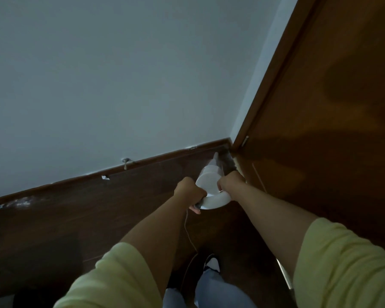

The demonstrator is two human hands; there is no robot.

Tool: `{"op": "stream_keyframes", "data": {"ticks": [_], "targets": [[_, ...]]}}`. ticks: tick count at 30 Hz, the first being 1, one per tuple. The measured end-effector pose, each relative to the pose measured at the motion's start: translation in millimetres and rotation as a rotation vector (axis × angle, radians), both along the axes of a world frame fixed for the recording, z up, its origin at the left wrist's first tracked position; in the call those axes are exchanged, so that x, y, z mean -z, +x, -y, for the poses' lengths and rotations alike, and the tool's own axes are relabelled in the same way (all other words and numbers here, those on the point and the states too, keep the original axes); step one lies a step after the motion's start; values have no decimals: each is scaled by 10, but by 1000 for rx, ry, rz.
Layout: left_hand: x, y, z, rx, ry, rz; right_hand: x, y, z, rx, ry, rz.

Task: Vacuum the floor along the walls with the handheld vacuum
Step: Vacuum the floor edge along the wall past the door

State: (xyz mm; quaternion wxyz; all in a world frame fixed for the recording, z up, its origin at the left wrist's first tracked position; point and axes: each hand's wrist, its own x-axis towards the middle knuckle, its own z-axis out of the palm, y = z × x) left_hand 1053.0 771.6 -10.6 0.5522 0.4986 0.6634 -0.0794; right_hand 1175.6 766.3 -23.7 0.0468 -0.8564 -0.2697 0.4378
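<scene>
Both arms are reaching forward and down from the bottom of the frame toward its centre, bare from the elbows on, with pale yellow sleeves covering the upper arms. The left hand is curling its fingers round the handle of the handheld vacuum, knuckles facing up, just left of centre. The right hand is gripping the vacuum's body from the right side, slightly higher in the frame. The two wrists are lying close together.

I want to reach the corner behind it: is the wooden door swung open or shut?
Open. The door stands swung back near the wall, its hinge edge by the corner where the vacuum nozzle points.
</scene>
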Motion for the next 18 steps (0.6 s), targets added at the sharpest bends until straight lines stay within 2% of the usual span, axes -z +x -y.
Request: {"op": "stream_keyframes", "data": {"ticks": [9, 18], "targets": [[-33, -207, 34, -6, 10, -25, -37, -214, 7, -17, -15, -38], [-125, -1018, 195, -4, 9, -89, -82, -1041, 164, -16, -23, -78]]}}
